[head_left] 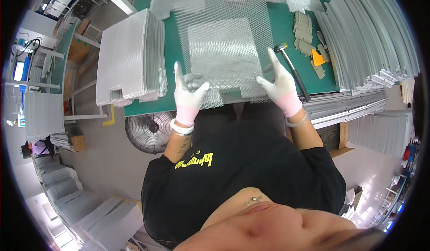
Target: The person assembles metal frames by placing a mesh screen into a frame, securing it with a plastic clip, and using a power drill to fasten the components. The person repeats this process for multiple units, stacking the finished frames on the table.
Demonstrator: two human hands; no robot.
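Both hands wear white gloves with pink cuffs. My left hand has its fingers apart at the near left corner of a layered piece of silver metal mesh, with nothing in its grasp. On the other side, my right hand is open, index finger and thumb spread, beside the right edge of the mesh; whether it touches cannot be made out. A smaller, denser grey mesh panel lies over or under a larger, see-through expanded-metal sheet. A hammer with a black handle rests just right of my right hand.
The green table carries a stack of pale panels at left and tall stacked metal panels at right. Small khaki plates and an orange piece lie near the hammer. A floor fan stands below the table's near left edge.
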